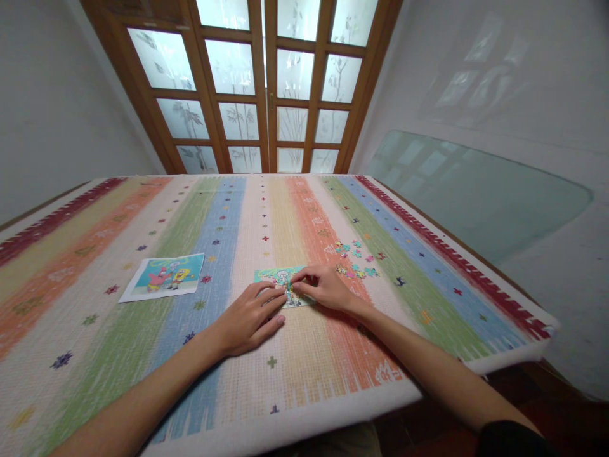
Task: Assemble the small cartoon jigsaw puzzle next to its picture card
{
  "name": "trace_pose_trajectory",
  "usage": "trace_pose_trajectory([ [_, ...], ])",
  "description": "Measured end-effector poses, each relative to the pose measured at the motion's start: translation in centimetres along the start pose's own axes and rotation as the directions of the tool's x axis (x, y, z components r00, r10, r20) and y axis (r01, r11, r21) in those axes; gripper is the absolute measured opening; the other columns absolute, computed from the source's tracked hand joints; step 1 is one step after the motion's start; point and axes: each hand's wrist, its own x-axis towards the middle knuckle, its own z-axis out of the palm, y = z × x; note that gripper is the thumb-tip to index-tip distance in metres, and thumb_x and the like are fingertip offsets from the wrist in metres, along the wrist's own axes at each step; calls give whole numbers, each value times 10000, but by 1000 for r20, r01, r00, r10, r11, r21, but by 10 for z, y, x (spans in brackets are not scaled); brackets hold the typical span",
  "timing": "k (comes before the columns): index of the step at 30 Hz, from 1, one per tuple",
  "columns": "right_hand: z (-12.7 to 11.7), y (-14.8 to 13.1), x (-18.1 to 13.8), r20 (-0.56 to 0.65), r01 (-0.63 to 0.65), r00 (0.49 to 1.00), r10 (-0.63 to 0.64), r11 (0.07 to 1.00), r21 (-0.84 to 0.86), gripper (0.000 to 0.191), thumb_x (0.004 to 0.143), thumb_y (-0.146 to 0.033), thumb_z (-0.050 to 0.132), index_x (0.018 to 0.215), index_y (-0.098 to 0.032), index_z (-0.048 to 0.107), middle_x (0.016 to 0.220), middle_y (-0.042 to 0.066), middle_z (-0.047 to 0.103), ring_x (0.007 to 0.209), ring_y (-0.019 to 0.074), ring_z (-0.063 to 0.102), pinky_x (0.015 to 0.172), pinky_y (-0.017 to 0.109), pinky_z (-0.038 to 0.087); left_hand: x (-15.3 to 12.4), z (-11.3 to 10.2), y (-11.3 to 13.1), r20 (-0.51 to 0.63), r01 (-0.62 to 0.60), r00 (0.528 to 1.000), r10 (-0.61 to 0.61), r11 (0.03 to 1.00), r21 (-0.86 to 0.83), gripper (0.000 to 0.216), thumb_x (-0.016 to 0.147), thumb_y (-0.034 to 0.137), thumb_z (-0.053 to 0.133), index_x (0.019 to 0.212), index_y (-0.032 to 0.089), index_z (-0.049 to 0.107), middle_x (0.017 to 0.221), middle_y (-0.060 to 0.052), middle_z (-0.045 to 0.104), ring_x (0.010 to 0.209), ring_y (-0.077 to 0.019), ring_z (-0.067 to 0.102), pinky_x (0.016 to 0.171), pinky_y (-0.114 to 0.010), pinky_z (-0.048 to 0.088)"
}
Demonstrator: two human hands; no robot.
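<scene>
A small jigsaw puzzle (280, 274), partly put together with cartoon figures on a teal ground, lies between my hands on the tablecloth. My left hand (252, 317) rests at its lower left, fingers stretched out and the fingertips touching its surface. At the right side, my right hand (326, 289) pinches thumb and forefinger together over the middle of the puzzle. A small greenish puzzle piece (288, 285) shows at those fingertips. My fingers cover part of the puzzle's middle and right side.
Several loose puzzle pieces (356, 254) are scattered beyond my right hand. A printed reference picture (166, 276) lies to the left. The striped tablecloth (266, 374) covers the table. A glass panel (466, 190) leans by the right wall; wooden doors (266, 95) stand behind.
</scene>
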Motion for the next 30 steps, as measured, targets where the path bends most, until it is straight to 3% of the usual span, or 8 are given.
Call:
trace_pose_trajectory([
  [11, 5, 3, 2, -42, 178, 982, -186, 972, -151, 111, 891, -145, 680, 881, -200, 775, 822, 37, 693, 813, 184, 621, 776, 331, 482, 0, 0, 0, 11, 3, 1000, -3, 1000, 8, 366, 1060, 327, 470, 1385, 202, 583, 1323, -112, 664, 1299, -303, 522, 1098, -520, 455],
  [14, 6, 4, 1, -32, 290, 952, -304, 931, -220, 148, 917, -156, 648, 918, -214, 784, 948, 72, 727, 910, 219, 622, 852, 389, 493, 0, 0, 0, 13, 4, 1000, -5, 1000, 11, 368, 1056, 327, 482, 1387, 202, 583, 1331, -113, 661, 1293, -304, 530, 1103, -521, 452],
  [18, 6, 5, -1, 65, 433, 899, -433, 859, -272, 207, 942, -157, 602, 1007, -232, 784, 1019, 74, 761, 893, 235, 605, 860, 423, 501, 0, 0, 0, 10, 5, 1000, -6, 1000, 18, 363, 1052, 316, 489, 1384, 201, 581, 1341, -107, 660, 1302, -306, 527, 1107, -516, 452],
  [25, 1, -1, -3, 156, 499, 865, -477, 785, -367, 271, 965, -133, 536, 1100, -206, 760, 1069, 87, 764, 876, 247, 563, 839, 418, 501, 1, -1, 1, 11, -8, 1000, 8, 999, 37, 340, 1056, 316, 481, 1349, 184, 593, 1328, -111, 667, 1284, -310, 538, 1091, -518, 462],
  [30, 2, -4, -3, 186, 489, 872, -453, 776, -398, 294, 985, -134, 515, 1097, -226, 771, 1025, 86, 771, 867, 254, 554, 818, 416, 486, 1, -2, 2, 19, -9, 1000, 8, 998, 59, 334, 1053, 312, 484, 1336, 170, 594, 1325, -117, 665, 1287, -315, 534, 1080, -514, 471],
])
